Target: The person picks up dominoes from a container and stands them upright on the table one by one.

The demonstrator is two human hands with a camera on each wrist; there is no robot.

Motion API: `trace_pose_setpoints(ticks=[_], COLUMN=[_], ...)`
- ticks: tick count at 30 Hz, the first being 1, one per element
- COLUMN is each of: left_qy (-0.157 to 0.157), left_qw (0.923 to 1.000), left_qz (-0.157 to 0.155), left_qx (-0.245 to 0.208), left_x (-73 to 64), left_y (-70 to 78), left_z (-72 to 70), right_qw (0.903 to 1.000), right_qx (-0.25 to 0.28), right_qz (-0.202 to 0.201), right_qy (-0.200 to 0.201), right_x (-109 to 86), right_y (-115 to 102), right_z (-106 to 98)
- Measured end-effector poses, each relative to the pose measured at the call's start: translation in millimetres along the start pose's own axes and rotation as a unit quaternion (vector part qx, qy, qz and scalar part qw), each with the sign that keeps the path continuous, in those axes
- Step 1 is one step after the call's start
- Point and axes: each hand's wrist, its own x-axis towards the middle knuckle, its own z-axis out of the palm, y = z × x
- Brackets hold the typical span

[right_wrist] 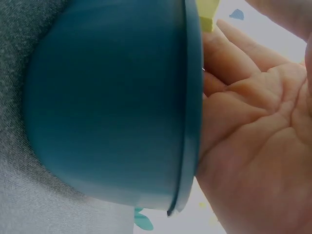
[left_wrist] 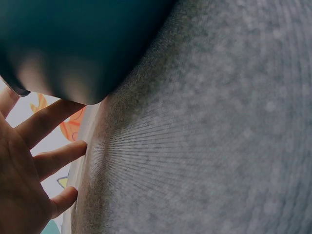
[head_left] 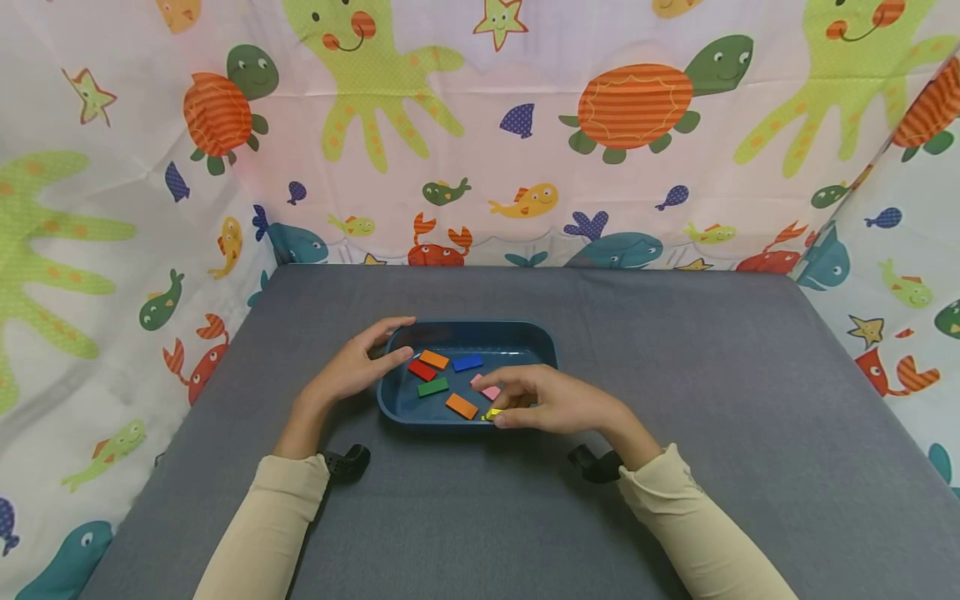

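I'm seeing the yellow block (head_left: 492,413) just below and right of the frame's centre, at the near side of the tray (head_left: 517,337). My right hand (head_left: 551,400) is pinching it, the wrist lying to the lower right, the knuckles arching over the near rim and the index finger extending above the pink block (head_left: 492,392). My left hand (head_left: 352,367) is gripping the tray's left end, thumb lying over the rim and fingers spreading along the outside. To the left of the yellow block, the green (head_left: 432,387), red (head_left: 422,370), blue (head_left: 468,362) and two orange blocks are lying loose on the tray floor.

My left wrist camera is showing what the head view is hiding: the lower fingers fanning out below the tray's edge, standing apart from it. My right wrist camera is showing the palm facing the tray's outer wall, with the yellow block peeking over the rim at upper right. Beyond, the tray is resting on the grey table (head_left: 480,517), and a printed cloth (head_left: 450,50) is filling the top of the head view.
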Motion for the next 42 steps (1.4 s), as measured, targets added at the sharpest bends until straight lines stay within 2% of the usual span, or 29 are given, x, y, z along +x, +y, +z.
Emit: trace_pose_setpoints(ticks=[10, 23, 28, 35, 42], left_qy=[0.002, 0.002, 0.003, 0.0, 0.001], left_qw=[1.0, 1.0, 1.0, 1.0, 1.0], left_qz=[0.004, 0.003, 0.003, 0.002, 0.002], left_qx=[0.001, 0.003, 0.005, 0.006, 0.003], left_x=[0.1, 0.8, -0.2, 0.3, -0.2], left_y=[-1.0, -0.7, -1.2, -1.8, -1.7], left_z=[0.2, -0.2, 1.2, 2.3, 0.7], right_qw=[0.9992, 0.9924, 0.9849, 0.9682, 0.9534], right_qx=[0.036, 0.009, -0.005, -0.01, -0.014], right_qz=[-0.006, -0.027, -0.023, -0.027, -0.005], right_qy=[0.013, 0.119, 0.172, 0.248, 0.301], right_x=[-2.3, -28.8, -42.0, -64.9, -84.5], right_y=[0.2, -9.3, -7.2, -0.6, 11.9], right_z=[-5.8, -35.4, -49.4, -70.1, -80.2])
